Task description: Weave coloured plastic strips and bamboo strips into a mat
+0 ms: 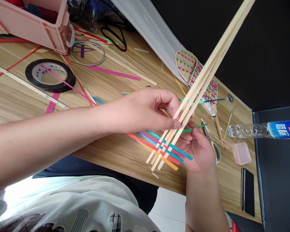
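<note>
My left hand point(145, 111) pinches several long pale bamboo strips point(203, 71) between thumb and fingers. The strips slant up to the upper right. Near their lower ends, blue, magenta, red and orange strips cross over and under them as a small woven patch point(163, 149). Beside it, my right hand point(199, 148) is palm up, its thumb and fingers closed on a green strip point(188, 130). This strip passes behind or between the pale ones; I cannot tell which. Some right fingers are hidden behind the weave.
Black tape point(30, 75), a thin ring point(103, 56) and a pink bin point(38, 30) sit at left among loose strips. Woven fans point(186, 64) lie behind. To the right are scissors point(217, 151), a pink box point(241, 153), a phone point(248, 191) and a bottle point(282, 129).
</note>
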`<state>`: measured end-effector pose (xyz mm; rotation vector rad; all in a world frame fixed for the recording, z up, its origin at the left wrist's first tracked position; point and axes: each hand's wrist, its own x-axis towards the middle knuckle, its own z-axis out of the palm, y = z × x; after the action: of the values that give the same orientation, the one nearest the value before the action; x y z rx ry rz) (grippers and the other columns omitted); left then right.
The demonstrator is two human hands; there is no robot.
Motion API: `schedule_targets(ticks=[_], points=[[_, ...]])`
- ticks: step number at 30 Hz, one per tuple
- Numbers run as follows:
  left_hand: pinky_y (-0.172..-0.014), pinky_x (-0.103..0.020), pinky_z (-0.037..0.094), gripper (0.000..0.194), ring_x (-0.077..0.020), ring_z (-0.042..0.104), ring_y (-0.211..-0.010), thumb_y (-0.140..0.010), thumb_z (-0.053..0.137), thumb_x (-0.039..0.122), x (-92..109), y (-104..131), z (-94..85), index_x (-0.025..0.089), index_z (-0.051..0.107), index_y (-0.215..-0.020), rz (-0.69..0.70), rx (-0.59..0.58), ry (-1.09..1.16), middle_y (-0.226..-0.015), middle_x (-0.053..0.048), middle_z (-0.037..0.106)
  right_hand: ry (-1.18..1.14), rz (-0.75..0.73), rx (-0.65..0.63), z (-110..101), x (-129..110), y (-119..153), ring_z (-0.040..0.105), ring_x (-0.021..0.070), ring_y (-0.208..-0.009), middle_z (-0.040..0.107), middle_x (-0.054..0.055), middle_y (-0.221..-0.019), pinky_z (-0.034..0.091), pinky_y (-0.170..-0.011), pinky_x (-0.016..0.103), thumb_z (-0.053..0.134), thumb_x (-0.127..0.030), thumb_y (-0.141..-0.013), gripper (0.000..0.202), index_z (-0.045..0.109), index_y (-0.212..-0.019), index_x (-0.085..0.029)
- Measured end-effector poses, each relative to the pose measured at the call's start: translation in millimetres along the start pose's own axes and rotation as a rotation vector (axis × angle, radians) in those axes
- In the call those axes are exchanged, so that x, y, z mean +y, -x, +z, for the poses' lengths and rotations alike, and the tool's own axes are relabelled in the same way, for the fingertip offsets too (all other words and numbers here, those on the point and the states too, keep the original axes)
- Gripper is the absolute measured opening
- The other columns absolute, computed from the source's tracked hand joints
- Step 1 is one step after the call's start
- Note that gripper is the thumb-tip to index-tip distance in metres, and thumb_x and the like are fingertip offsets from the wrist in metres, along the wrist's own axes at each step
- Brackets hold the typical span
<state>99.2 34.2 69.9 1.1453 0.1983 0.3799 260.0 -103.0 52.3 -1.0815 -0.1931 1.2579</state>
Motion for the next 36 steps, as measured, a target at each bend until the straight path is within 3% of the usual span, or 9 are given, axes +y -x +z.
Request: schedule_targets(ticks=[14,19,27,36], points=[[-0.07,-0.021,0.059,0.019,-0.0101,0.07,-0.072,-0.073,0.068,0.006,1.8,0.7,-0.8,0.018,0.055,-0.066,-0.008,-0.013,0.003,-0.072,0.006,0.069,-0.013,0.019,-0.015,-2.1,8.9,-2.2,0.053,0.0,-0.053,0.063,-0.006,-0.071,0.049,-0.051,0.008,0.077,-0.02,-0.068,0.018,0.064,-0.081,-0.018],[-0.069,-0.021,0.059,0.019,-0.0106,0.07,-0.073,-0.072,0.072,0.009,2.5,0.9,-0.3,0.018,0.056,-0.066,-0.008,-0.012,-0.005,-0.072,0.006,0.069,0.005,0.038,0.045,-1.3,10.8,-2.6,0.051,0.0012,-0.051,0.059,-0.006,-0.068,0.05,-0.048,0.009,0.075,-0.018,-0.071,0.015,0.063,-0.08,-0.018],[-0.071,-0.02,0.059,0.018,-0.0097,0.07,-0.073,-0.072,0.07,0.007,0.4,0.5,-1.9,0.018,0.056,-0.067,0.003,-0.034,0.003,-0.073,0.007,0.07,-0.05,0.112,-0.01,0.5,12.0,-1.9,0.049,-0.0008,-0.051,0.057,-0.007,-0.07,0.048,-0.051,0.007,0.08,-0.017,-0.067,0.024,0.062,-0.082,-0.017],[-0.069,-0.023,0.058,0.017,-0.0102,0.069,-0.071,-0.074,0.067,0.009,-0.7,0.4,-2.5,0.018,0.055,-0.067,-0.002,-0.008,-0.047,-0.073,0.007,0.068,0.062,0.051,-0.039,2.4,14.1,0.2,0.049,0.0027,-0.054,0.049,-0.008,-0.064,0.05,-0.053,0.012,0.076,-0.024,-0.072,0.019,0.06,-0.082,-0.021]])
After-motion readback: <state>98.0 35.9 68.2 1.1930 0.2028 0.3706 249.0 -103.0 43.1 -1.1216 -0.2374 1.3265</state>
